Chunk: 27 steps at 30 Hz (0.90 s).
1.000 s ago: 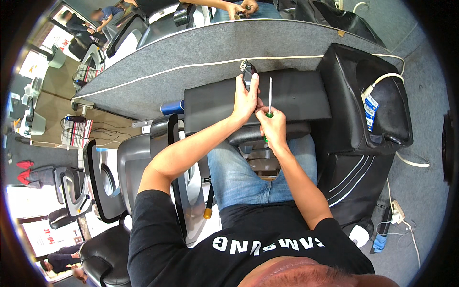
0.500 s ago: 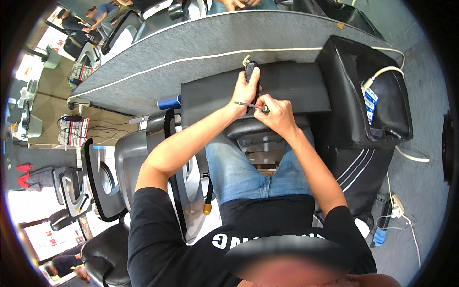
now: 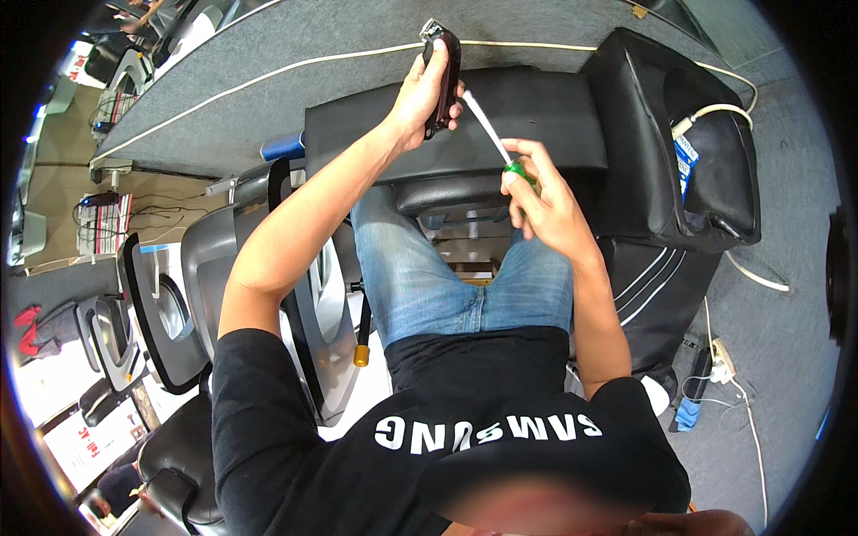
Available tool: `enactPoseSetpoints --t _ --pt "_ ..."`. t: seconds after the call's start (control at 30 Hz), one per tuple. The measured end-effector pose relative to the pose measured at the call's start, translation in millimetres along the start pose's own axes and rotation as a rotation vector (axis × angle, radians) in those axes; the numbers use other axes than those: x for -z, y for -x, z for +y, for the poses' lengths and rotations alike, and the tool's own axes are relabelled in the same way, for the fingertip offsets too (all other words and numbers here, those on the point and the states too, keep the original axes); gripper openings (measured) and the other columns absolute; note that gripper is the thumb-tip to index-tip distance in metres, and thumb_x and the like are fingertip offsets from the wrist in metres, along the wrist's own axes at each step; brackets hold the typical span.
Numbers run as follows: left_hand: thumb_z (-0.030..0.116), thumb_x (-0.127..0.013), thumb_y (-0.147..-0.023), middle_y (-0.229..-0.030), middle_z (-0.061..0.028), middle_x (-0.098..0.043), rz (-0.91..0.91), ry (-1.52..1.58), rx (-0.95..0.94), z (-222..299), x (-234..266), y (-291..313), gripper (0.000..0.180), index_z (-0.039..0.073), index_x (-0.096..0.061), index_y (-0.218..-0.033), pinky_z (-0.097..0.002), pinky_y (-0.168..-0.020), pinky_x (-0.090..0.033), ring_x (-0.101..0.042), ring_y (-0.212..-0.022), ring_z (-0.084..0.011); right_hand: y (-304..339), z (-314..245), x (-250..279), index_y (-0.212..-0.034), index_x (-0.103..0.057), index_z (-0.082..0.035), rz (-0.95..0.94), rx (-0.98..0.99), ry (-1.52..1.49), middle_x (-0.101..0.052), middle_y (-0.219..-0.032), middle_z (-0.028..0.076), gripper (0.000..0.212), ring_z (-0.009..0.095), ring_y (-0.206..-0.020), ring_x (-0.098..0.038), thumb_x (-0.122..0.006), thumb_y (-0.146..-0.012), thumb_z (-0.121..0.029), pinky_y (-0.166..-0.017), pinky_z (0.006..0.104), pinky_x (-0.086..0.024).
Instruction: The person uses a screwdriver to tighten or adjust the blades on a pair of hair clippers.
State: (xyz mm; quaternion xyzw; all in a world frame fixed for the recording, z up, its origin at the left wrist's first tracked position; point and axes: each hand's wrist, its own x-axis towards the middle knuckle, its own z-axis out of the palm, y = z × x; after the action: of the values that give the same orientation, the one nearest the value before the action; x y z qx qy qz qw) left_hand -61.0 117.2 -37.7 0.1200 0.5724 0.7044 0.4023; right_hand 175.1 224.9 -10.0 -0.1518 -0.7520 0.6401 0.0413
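Observation:
My left hand (image 3: 414, 104) is wrapped round a dark hair clipper (image 3: 447, 85), its thumb along the body and the metal blade end pointing up and away from me. In my right hand (image 3: 551, 207) is a screwdriver (image 3: 485, 123), held by its green handle between thumb and fingers. The shaft slants up to the left, with its tip close to my left fingertips; whether it touches them I cannot tell. Both hands are over a black padded bench (image 3: 527, 116) beyond my lap.
A black padded seat (image 3: 626, 134) at the right holds a blue-and-white packet (image 3: 685, 165) and a white cable plug (image 3: 684, 128). A white cable (image 3: 527, 45) runs along the grey curved panel behind the bench. Salon chairs (image 3: 210, 268) crowd the left, beside a blue cylinder (image 3: 283, 146).
My hands have moved apart. The clipper has gone up and left with my left hand, and the screwdriver has swung away from it to point up-left. The whole view has shifted slightly.

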Motion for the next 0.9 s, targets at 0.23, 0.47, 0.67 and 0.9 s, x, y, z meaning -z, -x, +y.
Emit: enactPoseSetpoints --t 0.23,0.47,0.67,0.9 --pt "0.069 -0.046 -0.108 -0.083 -0.0043 -0.063 -0.066 -0.098 -0.050 0 -4 0 0.054 0.017 -0.047 -0.122 -0.0298 -0.046 -0.050 -0.058 -0.054 -0.0122 4 -8 16 -0.130 -0.073 -0.004 0.066 0.093 0.362 -0.076 -0.098 0.017 0.029 0.024 -0.078 -0.070 -0.068 -0.103 -0.014 -0.076 0.0338 -0.054" --pt "0.073 -0.045 -0.106 -0.082 -0.0055 -0.064 -0.085 -0.002 -0.050 -4 5 -6 0.062 0.014 -0.046 -0.125 -0.0376 -0.061 -0.066 -0.068 -0.058 -0.0168 7 -3 21 -0.129 -0.075 -0.005 0.116 0.184 0.450 -0.078 -0.104 0.017 0.030 0.027 -0.080 -0.074 -0.070 -0.102 -0.016 -0.077 0.0370 -0.056" --pt "0.075 -0.044 -0.106 -0.081 -0.0045 -0.066 -0.057 -0.065 -0.046 -3 0 -1 0.062 0.016 -0.049 -0.125 -0.0302 -0.050 -0.055 -0.066 -0.057 -0.0144 2 5 19 -0.127 -0.076 -0.006 0.158 0.264 0.440 -0.078 -0.101 0.014 0.030 0.020 -0.069 -0.066 -0.071 -0.101 -0.018 -0.069 0.0341 -0.052" --pt "0.071 -0.046 -0.107 -0.079 -0.0040 -0.065 -0.076 -0.074 -0.086 -3 -1 3 0.057 0.015 -0.050 -0.118 -0.0294 -0.050 -0.052 -0.064 -0.056 -0.0138 -1 4 19 -0.127 -0.077 -0.007 0.145 0.225 0.494 -0.079 -0.102 0.013 0.030 0.021 -0.067 -0.066 -0.071 -0.100 -0.018 -0.070 0.0352 -0.053"
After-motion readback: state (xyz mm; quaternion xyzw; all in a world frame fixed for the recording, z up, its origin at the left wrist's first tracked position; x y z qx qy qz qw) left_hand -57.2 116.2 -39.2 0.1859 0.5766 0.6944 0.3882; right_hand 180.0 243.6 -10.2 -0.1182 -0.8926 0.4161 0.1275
